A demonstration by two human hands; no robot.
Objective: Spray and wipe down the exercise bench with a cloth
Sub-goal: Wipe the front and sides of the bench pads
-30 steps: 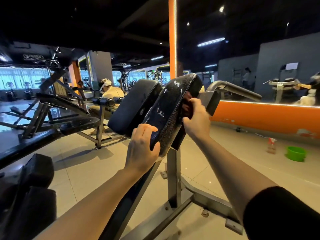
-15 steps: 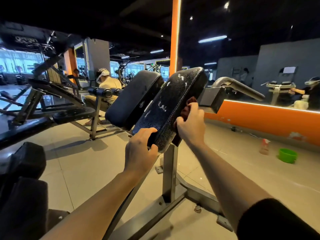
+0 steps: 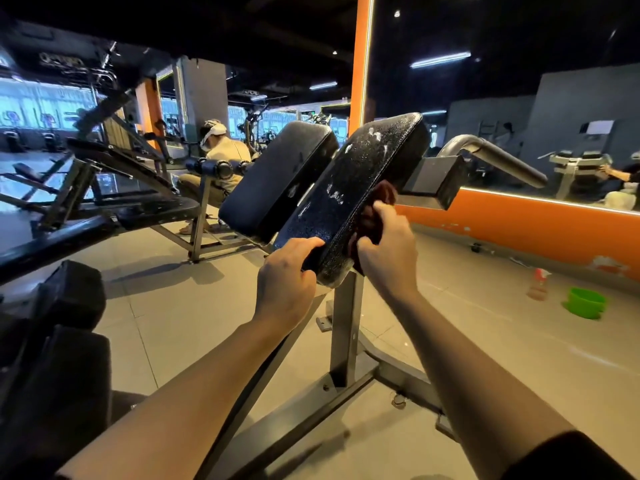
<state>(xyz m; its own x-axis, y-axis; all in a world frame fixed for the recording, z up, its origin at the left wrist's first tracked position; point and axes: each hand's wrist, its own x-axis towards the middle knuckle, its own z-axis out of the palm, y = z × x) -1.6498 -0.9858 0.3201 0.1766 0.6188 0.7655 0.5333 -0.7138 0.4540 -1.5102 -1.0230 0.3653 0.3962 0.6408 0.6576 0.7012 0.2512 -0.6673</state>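
Red cloth (image 3: pixel 375 211) + right hand (image 3: pixel 388 251) slid lower.

Narrow gap between the two pads (image 3: pixel 349 188) (second pad (image 3: pixel 277 178) close left); square bracket (image 3: pixel 434 180) crowds the right.

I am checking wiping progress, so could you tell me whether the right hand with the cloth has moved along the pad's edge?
Yes. The right hand has slid the cloth down the wet pad toward its lower end.

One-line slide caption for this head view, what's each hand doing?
Left hand grips the wet bench pad's lower edge while the right hand wipes its side with a dark red cloth.
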